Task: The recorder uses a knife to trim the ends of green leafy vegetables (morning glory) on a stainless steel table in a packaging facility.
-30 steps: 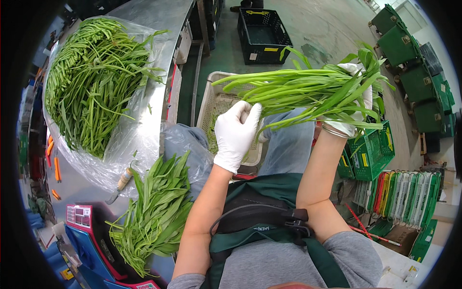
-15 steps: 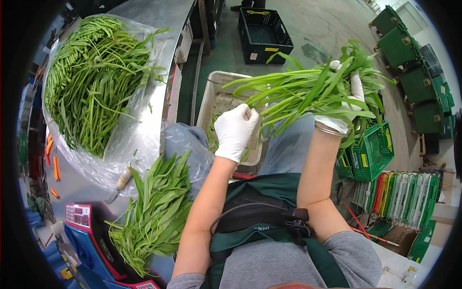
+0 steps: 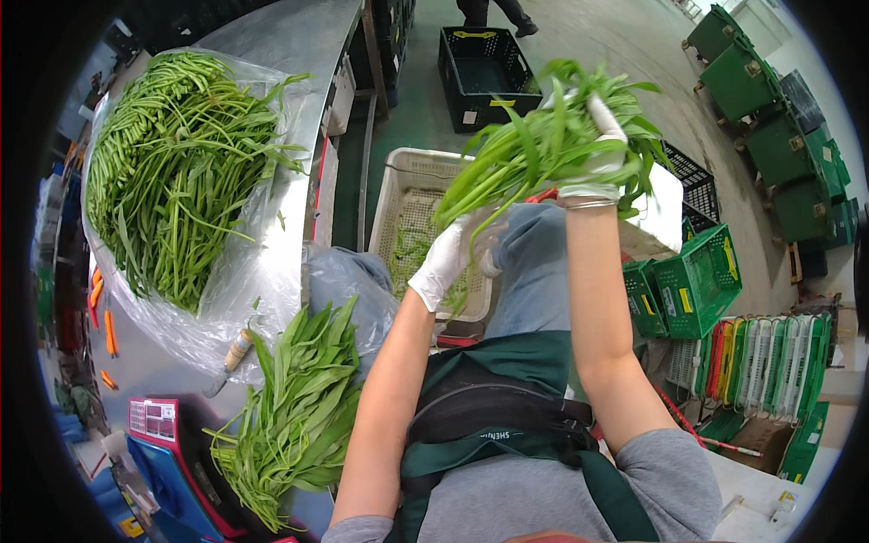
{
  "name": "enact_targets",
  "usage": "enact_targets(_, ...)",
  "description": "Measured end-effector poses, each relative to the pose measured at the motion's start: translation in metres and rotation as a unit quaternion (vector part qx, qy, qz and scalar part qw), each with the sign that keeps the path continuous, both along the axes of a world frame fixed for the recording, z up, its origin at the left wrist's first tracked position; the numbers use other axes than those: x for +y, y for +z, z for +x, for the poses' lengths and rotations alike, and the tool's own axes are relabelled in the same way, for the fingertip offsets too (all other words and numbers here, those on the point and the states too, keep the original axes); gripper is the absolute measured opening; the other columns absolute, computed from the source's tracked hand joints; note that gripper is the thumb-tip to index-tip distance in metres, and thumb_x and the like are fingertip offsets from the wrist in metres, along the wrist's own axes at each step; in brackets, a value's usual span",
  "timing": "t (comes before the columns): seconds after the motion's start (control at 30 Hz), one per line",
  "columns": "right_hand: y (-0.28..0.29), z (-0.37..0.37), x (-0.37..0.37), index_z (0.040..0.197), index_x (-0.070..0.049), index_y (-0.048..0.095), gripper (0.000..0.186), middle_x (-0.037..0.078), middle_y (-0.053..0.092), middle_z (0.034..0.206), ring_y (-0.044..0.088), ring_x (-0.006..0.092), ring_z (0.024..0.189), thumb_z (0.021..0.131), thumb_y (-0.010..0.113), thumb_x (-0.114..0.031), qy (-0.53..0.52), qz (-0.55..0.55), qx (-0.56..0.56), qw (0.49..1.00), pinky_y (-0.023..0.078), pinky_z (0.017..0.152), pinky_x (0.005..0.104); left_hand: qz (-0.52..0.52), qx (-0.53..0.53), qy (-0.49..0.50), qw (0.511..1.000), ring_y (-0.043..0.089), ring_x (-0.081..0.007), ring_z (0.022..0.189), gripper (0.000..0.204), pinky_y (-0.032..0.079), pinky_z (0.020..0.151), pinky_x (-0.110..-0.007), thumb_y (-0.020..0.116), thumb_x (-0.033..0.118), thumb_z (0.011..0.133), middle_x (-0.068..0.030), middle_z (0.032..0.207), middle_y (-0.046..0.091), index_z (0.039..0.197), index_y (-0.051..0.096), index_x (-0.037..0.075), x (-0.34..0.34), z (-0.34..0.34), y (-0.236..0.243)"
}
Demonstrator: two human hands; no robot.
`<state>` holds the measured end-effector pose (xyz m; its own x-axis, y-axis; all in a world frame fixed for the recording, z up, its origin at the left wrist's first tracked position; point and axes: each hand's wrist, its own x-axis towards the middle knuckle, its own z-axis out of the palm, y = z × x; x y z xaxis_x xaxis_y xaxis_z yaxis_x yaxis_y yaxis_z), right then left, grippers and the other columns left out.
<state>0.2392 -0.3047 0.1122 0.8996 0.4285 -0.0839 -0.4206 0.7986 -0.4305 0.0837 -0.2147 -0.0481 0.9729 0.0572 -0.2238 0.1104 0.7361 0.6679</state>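
Head view shows a bunch of long-stemmed greens (image 3: 516, 154) held up in front of the person, its stem ends toward the left and near side, its leaves toward the right and far side. The step in hand looks like two-handed work on this bunch: one hand carries it at the leafy end while the other works at the stem ends. By judgement, the next move calls for a steady hold on the leaves and a light touch at the stems, since loose strands hang down and could slip away or bend. The right grip (image 3: 605, 149), in a white glove, is closed around the leafy part, with fingers wrapped over it. The left grip (image 3: 445, 258), also gloved, meets the stem ends from the near side; blur and stems hide its fingers, so I cannot tell how far it is closed. Below and to the left of the bunch sits a pale perforated crate (image 3: 387, 204) with green scraps (image 3: 413, 253) inside. On the left, the metal counter (image 3: 299, 50) bears a large heap of greens (image 3: 181, 181) on clear plastic (image 3: 231, 290), with a wooden-handled knife (image 3: 237, 351) beside a nearer leafy pile (image 3: 299, 389).
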Motion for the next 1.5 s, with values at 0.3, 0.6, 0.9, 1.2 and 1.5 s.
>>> enact_targets(0.3,0.028,-0.014,-0.004,0.098,-0.003,0.063,0.018,0.010,0.065,0.080,0.066,0.0231,0.079,0.093,0.053,-0.018,0.034,-0.039,-0.098,0.994,0.055,0.074,0.0345,-0.017,-0.054,0.131,0.990,0.054,-0.0185,0.109,0.039,0.040,0.096,-0.033,0.057,0.028,0.092,-0.0078,0.117,0.059,0.120,0.056,0.002,-0.013,0.006,0.085)
enact_targets(0.6,0.035,-0.036,0.002,0.100,-0.002,0.063,0.019,0.012,0.066,0.085,0.067,0.0234,0.079,0.090,0.056,-0.017,0.029,-0.028,-0.103,0.994,0.056,0.070,0.0347,-0.340,-0.090,0.178,0.919,0.058,-0.0200,0.101,0.023,0.046,0.095,-0.036,0.062,0.004,0.085,-0.0079,0.109,0.061,0.108,0.058,0.005,-0.015,-0.001,0.081)
enact_targets(0.9,0.030,-0.033,-0.003,0.100,0.000,0.062,0.018,0.012,0.066,0.087,0.067,0.0217,0.078,0.089,0.056,-0.013,-0.001,-0.067,-0.152,0.986,0.058,0.071,0.0347,-0.112,-0.004,0.102,0.989,0.061,-0.0146,0.088,0.022,0.048,0.081,-0.031,0.064,0.008,0.083,-0.0048,0.099,0.065,0.104,0.061,0.005,-0.009,-0.011,0.081)
enact_targets(1.2,0.032,-0.025,-0.011,0.094,0.000,0.062,0.015,0.012,0.065,0.082,0.065,0.0231,0.074,0.089,0.057,-0.013,-0.051,-0.047,-0.101,0.992,0.057,0.078,0.0383,-0.166,0.046,0.143,0.975,0.058,-0.0155,0.092,0.019,0.047,0.083,-0.035,0.064,0.011,0.083,-0.0025,0.097,0.063,0.100,0.059,0.009,-0.003,-0.014,0.031)
enact_targets(1.5,0.045,-0.011,-0.026,0.091,0.000,0.062,0.017,0.014,0.063,0.078,0.064,0.0246,0.074,0.088,0.056,-0.015,-0.072,0.022,-0.125,0.989,0.055,0.083,0.0387,0.128,0.159,0.320,0.925,0.056,-0.0173,0.100,0.029,0.044,0.089,-0.031,0.060,0.013,0.086,-0.0066,0.110,0.059,0.114,0.057,0.005,-0.001,-0.020,-0.016)
